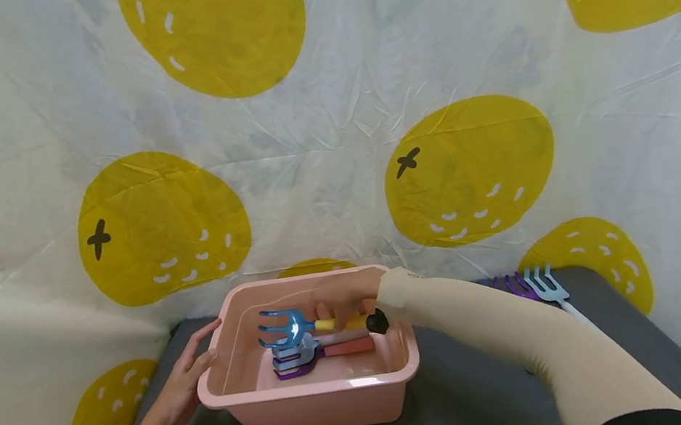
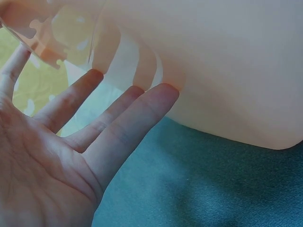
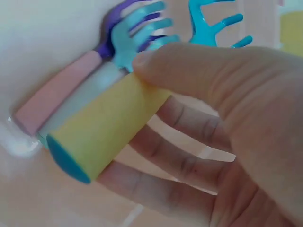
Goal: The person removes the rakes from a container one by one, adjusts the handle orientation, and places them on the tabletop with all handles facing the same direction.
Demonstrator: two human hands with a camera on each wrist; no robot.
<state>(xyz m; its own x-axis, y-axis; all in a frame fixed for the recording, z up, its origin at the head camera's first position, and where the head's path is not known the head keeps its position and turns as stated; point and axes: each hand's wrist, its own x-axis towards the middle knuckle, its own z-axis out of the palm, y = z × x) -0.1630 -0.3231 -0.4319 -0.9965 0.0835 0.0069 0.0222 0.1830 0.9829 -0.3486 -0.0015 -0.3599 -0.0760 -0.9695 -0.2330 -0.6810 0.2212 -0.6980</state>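
A pink plastic basin (image 1: 320, 410) stands on the dark table. Inside it my right hand (image 1: 345, 294) grips the yellow handle of a small hand rake with a blue head (image 1: 291, 326). In the right wrist view, thumb and fingers pinch that yellow handle (image 3: 102, 127). Beneath it in the basin lie a light blue rake (image 3: 124, 45) with a pale handle and a purple rake (image 3: 61, 90) with a pink-red handle, side by side. My left hand (image 1: 178, 387) is at the basin's left side, its straight fingertips (image 2: 163, 94) against the outer wall.
At the back right of the dark table (image 1: 474, 398), beyond my right forearm, lie a purple rake (image 1: 517, 287) and a light blue rake (image 1: 550, 286), partly hidden by the sleeve. A white cloth with yellow fruit shapes (image 1: 337, 191) hangs behind the table.
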